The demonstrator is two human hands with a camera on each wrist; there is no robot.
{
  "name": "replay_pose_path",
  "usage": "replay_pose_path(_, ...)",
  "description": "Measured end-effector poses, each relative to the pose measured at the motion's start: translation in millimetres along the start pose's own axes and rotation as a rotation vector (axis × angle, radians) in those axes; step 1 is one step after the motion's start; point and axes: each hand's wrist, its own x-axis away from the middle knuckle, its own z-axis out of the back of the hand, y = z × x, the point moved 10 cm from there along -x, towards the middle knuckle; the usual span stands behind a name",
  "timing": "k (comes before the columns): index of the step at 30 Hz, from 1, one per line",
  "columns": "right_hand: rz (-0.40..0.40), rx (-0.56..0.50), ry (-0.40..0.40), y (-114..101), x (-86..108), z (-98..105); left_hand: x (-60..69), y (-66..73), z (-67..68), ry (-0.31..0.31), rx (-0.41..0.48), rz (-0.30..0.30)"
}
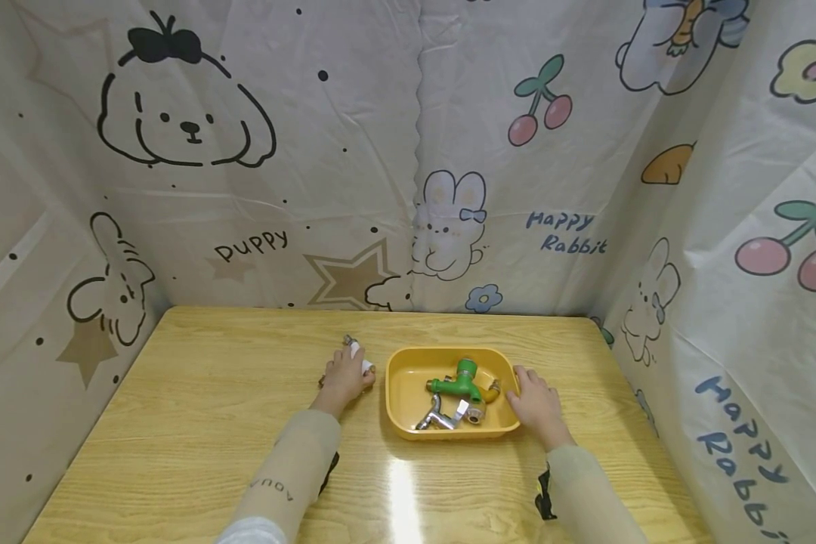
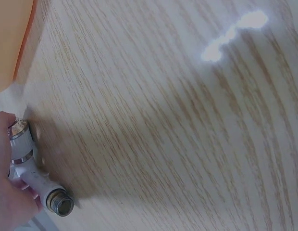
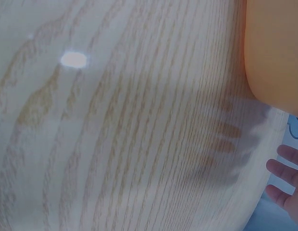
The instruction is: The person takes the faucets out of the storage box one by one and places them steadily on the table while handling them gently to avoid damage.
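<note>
White tap (image 2: 39,182) gripped by the left hand (image 1: 343,380), yellow basin (image 1: 408,380) just right, green tap (image 1: 457,387) and chrome tap (image 1: 437,417) inside, right hand (image 1: 539,404) straight-fingered at its right rim

Orange tub (image 3: 276,48): part of its smooth outer wall showing, on the wood-grain table (image 3: 134,159). Right hand (image 3: 295,197) sits below the tub, partly out of frame; three fingers extended and spread, apart from the tub wall. Shadow (image 3: 233,154) with finger shapes just below-left of tub. Glare spot (image 3: 73,59) well left of tub. Bluish backdrop (image 3: 270,212) below tub, past table edge.
</note>
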Motion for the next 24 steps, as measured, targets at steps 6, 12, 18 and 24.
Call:
replay_pose_path(6,0.006,0.007,0.007,-0.1,-0.4,0.3,0.8,-1.1,-1.8,-0.003,0.006,0.002)
replay_pose_path(12,0.001,0.007,0.006,0.7,-1.1,-1.1,1.2,-1.7,-3.8,-0.021,0.011,0.012)
replay_pose_path(18,0.001,0.008,0.002,0.2,-0.3,-0.7,1.4,-5.2,-4.0,-0.013,0.060,0.027)
replay_pose_path(24,-0.004,0.004,0.000,0.1,0.2,-0.9,-1.7,2.3,12.0,0.118,-0.024,-0.042)
